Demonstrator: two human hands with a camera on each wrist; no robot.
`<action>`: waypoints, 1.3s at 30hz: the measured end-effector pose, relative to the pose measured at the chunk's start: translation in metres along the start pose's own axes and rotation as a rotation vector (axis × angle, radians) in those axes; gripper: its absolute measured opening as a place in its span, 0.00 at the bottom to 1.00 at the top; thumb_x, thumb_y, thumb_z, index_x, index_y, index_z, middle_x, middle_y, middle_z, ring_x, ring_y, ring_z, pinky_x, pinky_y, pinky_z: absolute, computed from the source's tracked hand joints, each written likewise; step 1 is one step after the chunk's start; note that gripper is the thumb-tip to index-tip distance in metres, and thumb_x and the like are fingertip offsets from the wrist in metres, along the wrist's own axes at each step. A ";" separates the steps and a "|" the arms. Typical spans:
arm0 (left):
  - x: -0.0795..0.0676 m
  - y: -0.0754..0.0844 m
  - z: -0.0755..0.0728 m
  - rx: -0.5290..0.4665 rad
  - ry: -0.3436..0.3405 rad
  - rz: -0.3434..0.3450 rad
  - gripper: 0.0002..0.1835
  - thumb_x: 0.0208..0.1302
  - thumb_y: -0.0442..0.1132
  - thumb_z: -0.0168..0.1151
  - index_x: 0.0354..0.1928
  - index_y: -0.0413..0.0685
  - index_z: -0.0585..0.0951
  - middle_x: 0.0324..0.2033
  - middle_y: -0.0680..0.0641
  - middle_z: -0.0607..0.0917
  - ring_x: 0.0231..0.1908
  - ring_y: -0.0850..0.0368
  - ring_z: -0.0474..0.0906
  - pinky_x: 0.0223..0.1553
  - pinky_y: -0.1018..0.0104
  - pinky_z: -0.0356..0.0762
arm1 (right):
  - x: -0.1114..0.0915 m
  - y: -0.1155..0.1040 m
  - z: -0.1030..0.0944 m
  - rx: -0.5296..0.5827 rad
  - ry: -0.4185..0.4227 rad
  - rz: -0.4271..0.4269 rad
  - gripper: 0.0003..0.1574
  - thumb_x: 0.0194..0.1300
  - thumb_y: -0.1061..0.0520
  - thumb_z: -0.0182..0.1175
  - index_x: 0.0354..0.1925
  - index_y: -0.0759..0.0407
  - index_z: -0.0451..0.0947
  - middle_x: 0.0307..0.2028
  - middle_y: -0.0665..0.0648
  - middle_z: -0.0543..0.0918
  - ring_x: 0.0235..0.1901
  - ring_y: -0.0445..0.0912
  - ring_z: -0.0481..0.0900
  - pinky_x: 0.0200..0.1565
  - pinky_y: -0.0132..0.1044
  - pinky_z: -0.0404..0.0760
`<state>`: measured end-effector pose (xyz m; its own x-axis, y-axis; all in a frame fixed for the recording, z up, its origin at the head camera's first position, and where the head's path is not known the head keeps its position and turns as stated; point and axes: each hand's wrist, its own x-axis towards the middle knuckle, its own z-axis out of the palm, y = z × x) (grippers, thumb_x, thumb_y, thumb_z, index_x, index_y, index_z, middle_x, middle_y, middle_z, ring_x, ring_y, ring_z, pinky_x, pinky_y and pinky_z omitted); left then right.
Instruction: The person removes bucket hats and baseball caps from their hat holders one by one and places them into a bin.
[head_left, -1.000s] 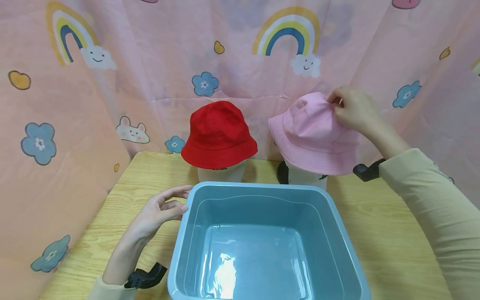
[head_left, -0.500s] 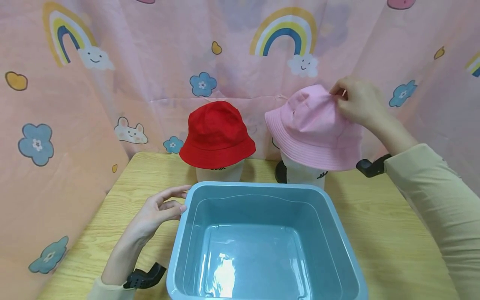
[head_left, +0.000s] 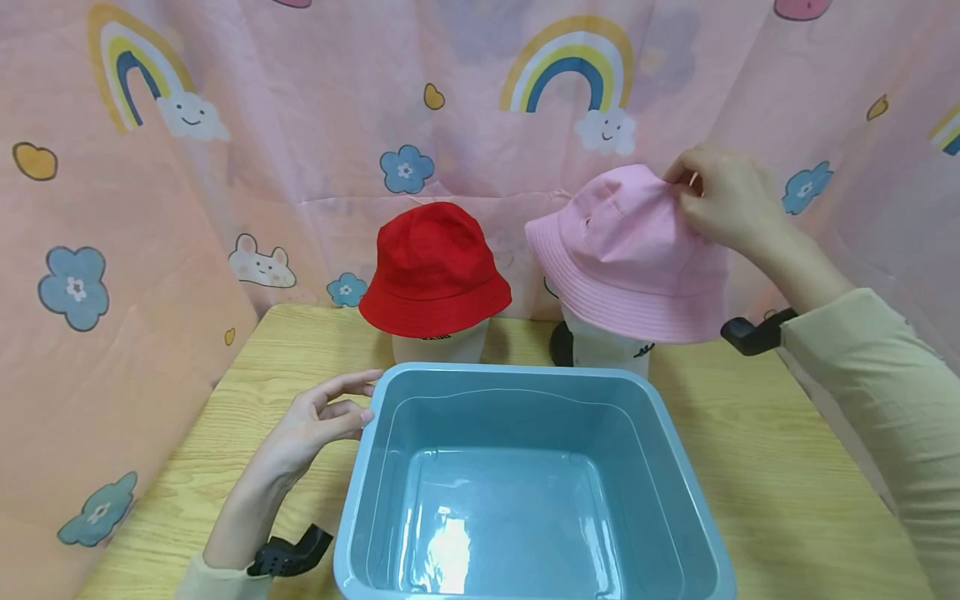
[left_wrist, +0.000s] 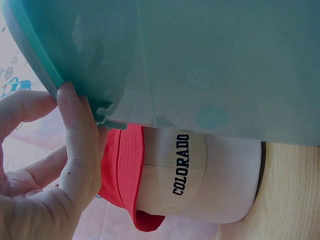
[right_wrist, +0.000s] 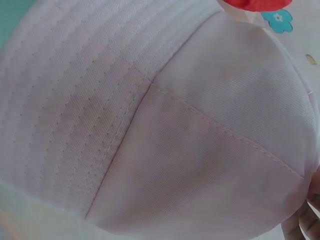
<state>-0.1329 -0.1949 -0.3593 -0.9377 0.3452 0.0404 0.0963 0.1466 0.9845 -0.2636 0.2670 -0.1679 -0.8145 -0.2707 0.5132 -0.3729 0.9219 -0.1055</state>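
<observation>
My right hand (head_left: 723, 196) pinches the crown of a pink bucket hat (head_left: 630, 242), which tilts over a white cap (head_left: 607, 342) at the back right. In the right wrist view the stitched brim and crown panels of the pink hat (right_wrist: 200, 135) fill most of the picture, with fingertips at its edge. My left hand (head_left: 307, 425) holds the rim of a blue plastic basin (head_left: 517, 371) at its far left corner, thumb and fingers right at the lip. Nothing lies inside the basin.
A red bucket hat (head_left: 435, 267) sits over another pale cap (head_left: 442, 346) behind the basin; the left wrist view shows COLORADO lettering on that cap (left_wrist: 172, 172). A pink patterned cloth (head_left: 337, 100) hangs behind the wooden table (head_left: 787, 467). A black object (head_left: 561, 343) stands beside the right cap.
My right hand has moved up and slightly right, raising the pink hat's crown a little and tilting its brim. The left hand and the basin stay in place.
</observation>
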 end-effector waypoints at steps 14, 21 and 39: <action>0.000 0.001 0.001 0.005 0.000 -0.004 0.28 0.65 0.34 0.59 0.67 0.39 0.67 0.51 0.45 0.74 0.36 0.59 0.85 0.43 0.61 0.83 | -0.011 -0.011 -0.010 0.005 0.026 -0.016 0.16 0.60 0.66 0.49 0.42 0.65 0.81 0.38 0.65 0.81 0.36 0.55 0.76 0.33 0.36 0.65; 0.000 0.001 0.001 0.005 -0.005 -0.004 0.28 0.65 0.34 0.59 0.67 0.39 0.67 0.50 0.46 0.75 0.35 0.58 0.85 0.43 0.61 0.83 | -0.018 -0.015 -0.014 0.011 0.074 -0.078 0.14 0.57 0.68 0.51 0.39 0.65 0.81 0.35 0.63 0.82 0.35 0.53 0.76 0.34 0.32 0.64; 0.000 0.000 0.002 0.013 0.001 0.002 0.28 0.65 0.34 0.59 0.66 0.39 0.67 0.52 0.42 0.74 0.36 0.59 0.85 0.43 0.62 0.83 | -0.028 -0.038 -0.025 0.011 0.119 -0.175 0.10 0.59 0.68 0.56 0.36 0.62 0.82 0.33 0.59 0.83 0.32 0.43 0.73 0.32 0.28 0.64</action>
<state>-0.1321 -0.1934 -0.3591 -0.9377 0.3449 0.0429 0.1030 0.1578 0.9821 -0.2158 0.2468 -0.1571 -0.6790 -0.3911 0.6213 -0.5091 0.8606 -0.0147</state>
